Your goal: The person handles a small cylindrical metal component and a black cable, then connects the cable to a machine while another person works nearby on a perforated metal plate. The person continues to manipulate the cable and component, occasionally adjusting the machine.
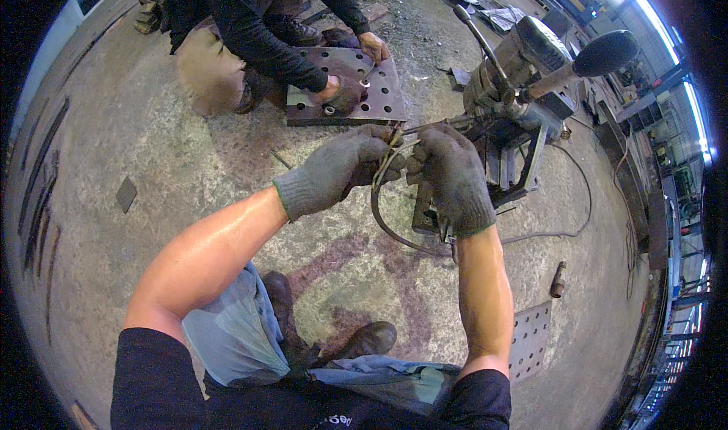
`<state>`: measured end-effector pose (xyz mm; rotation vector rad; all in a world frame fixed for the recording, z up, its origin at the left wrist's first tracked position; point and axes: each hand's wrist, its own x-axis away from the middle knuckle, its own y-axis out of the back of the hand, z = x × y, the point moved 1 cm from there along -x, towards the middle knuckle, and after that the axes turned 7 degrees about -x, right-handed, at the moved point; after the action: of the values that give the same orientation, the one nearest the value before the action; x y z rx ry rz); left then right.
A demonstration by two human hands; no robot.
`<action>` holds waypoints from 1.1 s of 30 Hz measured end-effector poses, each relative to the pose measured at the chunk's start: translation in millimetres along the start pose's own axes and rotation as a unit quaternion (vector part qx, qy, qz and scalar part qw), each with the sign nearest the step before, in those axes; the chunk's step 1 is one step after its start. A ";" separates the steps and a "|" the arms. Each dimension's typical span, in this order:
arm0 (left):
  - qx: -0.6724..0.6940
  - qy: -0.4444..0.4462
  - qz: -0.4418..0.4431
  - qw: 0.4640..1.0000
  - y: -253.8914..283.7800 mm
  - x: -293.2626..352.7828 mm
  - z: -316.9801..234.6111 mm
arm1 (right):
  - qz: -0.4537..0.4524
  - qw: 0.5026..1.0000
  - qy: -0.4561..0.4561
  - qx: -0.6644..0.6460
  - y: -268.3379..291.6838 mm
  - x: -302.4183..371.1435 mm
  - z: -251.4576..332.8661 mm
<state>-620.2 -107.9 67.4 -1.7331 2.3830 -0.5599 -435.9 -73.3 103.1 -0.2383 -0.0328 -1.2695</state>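
In front of me, both of my hands wear dark grey knitted gloves. My left hand is closed round a thin dark cable, whose loop hangs below the fingers. My right hand faces it a short way off, fingers curled together on the same cable; their exact grip is partly hidden. Just beyond my right hand stands a drilling machine with a black-knobbed lever. The cable curves down past its base and runs on over the floor at the right.
A co-worker crouches at the far left, both hands on a thick steel plate with holes. Another perforated plate lies by my right elbow, near a small cylindrical tool. A diamond-shaped metal piece lies at the left.
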 end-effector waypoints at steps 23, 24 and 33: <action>-0.206 0.053 0.004 0.977 11.3 -3.5 6.9 | 0.101 0.874 0.176 0.442 13.6 2.1 7.3; -0.218 0.051 -0.001 0.975 10.0 -3.4 6.4 | 0.088 0.871 0.167 0.453 12.9 2.9 6.8; -0.258 0.047 -0.028 0.965 7.0 -1.5 5.9 | 0.069 0.980 0.036 0.185 11.9 2.5 -4.7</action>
<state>-623.9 -105.8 59.2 -2.0057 2.7297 -0.0156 -424.3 -73.3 97.1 0.1251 -0.1861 -1.1098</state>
